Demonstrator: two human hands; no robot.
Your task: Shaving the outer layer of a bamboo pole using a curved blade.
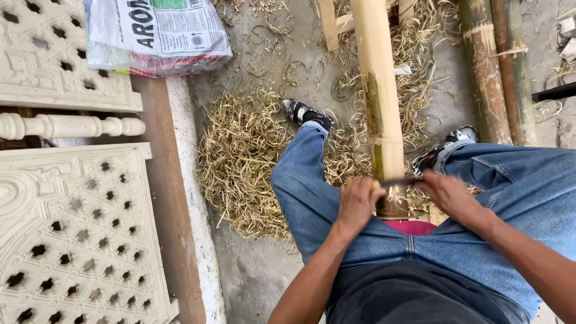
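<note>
Bamboo pole [379, 102], pale yellow with green streaks, runs from far down between the person's knees. A dark blade [399, 181] lies across it near its lower end. The left hand [358, 204] has its grip clenched on one end of the blade, the right hand [447, 193] on the other end. Curled shavings [246, 162] cover the floor. Far left lies a white plastic sack [156, 33], with black letters, a green patch and a red edge.
</note>
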